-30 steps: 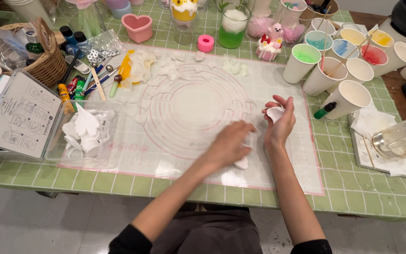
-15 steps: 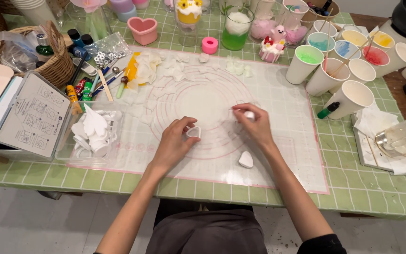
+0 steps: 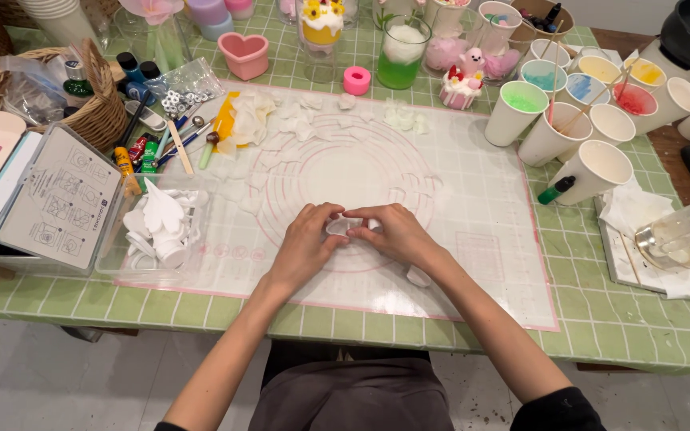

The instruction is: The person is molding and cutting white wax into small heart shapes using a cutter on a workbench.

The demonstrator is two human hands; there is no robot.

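Green tiled tabletop shows as a bare strip along the near edge on either side of the hands, and the translucent silicone mat with pink ring markings lies over its middle. Far to the left of the hands sit a wicker basket and an open box with a printed instruction sheet; just right of that, a clear tray of white petal pieces rests at the mat's left edge. The mat between that tray and the left hand is open. Both hands meet over the mat's ring pattern, fingers curled inward, pinching a small white clay piece between the fingertips; the right hand touches it from the other side. Just near-right of the right hand lies another small white piece on the mat. Rightward the mat is open up to its pink border. Beyond that, up and to the right, stand white paper cups of coloured paint, with a green marker beside them and crumpled white tissues further right.
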